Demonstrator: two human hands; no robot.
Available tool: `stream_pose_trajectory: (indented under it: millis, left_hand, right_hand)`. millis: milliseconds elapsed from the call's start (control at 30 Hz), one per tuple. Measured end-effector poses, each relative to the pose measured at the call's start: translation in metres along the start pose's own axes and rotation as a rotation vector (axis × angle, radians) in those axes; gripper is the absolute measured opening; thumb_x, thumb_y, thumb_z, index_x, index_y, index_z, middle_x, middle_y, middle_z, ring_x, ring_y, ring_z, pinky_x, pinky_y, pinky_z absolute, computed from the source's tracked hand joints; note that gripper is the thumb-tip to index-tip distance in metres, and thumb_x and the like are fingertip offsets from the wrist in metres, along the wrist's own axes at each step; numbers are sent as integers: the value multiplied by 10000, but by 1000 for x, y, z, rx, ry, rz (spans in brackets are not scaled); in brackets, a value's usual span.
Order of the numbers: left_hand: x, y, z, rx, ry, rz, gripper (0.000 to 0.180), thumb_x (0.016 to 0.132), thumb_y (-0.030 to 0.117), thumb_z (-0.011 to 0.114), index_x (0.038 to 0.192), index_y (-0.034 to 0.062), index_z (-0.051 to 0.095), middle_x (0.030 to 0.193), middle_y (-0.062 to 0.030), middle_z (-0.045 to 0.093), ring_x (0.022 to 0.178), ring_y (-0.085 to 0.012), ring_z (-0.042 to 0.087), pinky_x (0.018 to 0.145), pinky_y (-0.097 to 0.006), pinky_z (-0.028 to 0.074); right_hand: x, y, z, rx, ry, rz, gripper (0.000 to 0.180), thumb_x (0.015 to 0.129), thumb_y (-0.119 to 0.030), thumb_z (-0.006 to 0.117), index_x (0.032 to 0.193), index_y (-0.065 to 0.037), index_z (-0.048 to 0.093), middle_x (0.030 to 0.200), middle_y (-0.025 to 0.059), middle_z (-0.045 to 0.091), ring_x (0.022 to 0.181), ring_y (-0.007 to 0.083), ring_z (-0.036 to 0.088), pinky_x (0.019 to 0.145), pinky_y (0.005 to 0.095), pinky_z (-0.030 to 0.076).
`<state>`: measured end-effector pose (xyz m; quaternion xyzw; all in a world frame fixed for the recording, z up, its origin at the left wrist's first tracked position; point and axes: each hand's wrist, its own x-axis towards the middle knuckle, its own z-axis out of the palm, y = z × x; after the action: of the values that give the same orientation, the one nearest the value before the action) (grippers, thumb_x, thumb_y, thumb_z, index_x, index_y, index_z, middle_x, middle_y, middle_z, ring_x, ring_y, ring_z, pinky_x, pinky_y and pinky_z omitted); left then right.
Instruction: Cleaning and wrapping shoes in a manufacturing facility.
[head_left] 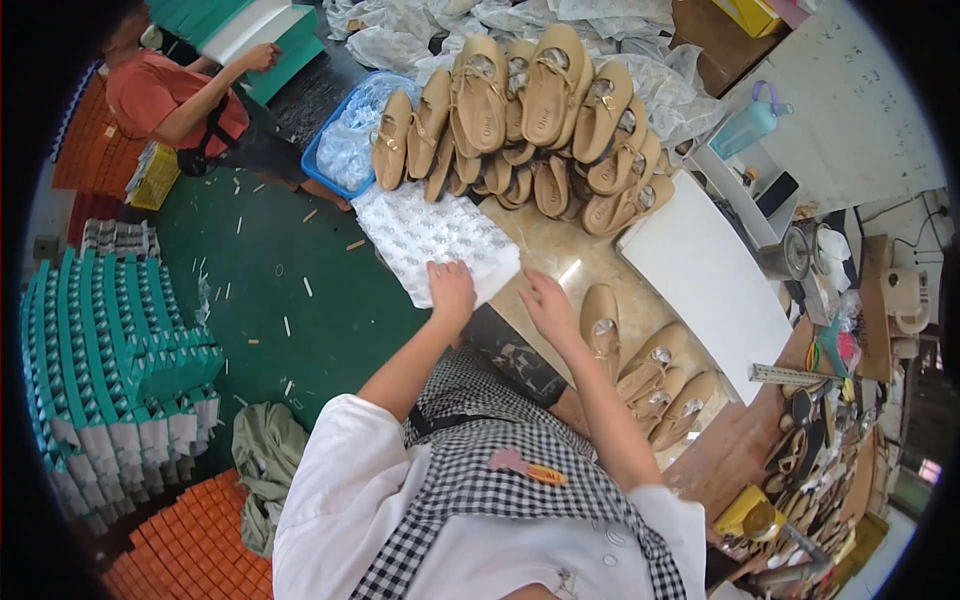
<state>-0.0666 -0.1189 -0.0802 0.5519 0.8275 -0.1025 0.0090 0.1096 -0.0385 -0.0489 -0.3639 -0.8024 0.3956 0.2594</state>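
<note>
A white patterned sheet of wrapping paper lies at the table's near left corner and hangs past the edge. My left hand is on its near part, fingers bent and closed on the paper. Beside the sheet's right corner is my right hand, fingers apart, with nothing visible in it. To its right, several tan slip-on shoes stand on the marbled table top. A large heap of similar tan shoes with bows rises beyond the paper.
A blue basket of crumpled translucent plastic stands left of the heap. White board lies on the right, near a bottle. Stacked green boxes and orange boxes fill the left. Another person in red holds a green box.
</note>
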Motion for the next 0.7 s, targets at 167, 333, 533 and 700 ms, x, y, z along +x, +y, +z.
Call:
stream_pose_trajectory:
  millis: [167,333,533,700]
  left_hand:
    - [10,-8,-2,16,-135,143,546,697,364,691,1098,10,584,961,-105,614,1015,-269,522,1051,-549,211]
    - [15,-39,-14,-279,-184,185,588,686,433,703,1111,52,564,965,-108,605,972,-275,553,988,-545,289]
    - [6,-64,-52,-607,-9,90,511,686,319,726,1096,72,546,958,-87,551,873,-274,588,672,-412,485]
    - [-25,-108,-97,-643,107,59,356,700,113,654,1049,107,579,893,-57,577,780,-284,602,628,-371,500]
  right_hand:
    - [86,-12,64,-413,-346,369,477,831,-423,572,1058,-8,633,983,204,639,900,375,595,819,452,467]
    - [100,-28,83,-528,-485,571,619,758,-546,594,1039,4,639,987,216,644,956,336,612,823,426,481]
    - [90,-15,100,-16,-392,656,586,744,-484,612,943,65,654,961,258,644,925,329,634,782,399,491]
    - [88,-118,63,397,-336,633,362,816,-305,640,811,55,675,700,128,665,647,179,630,614,298,485]
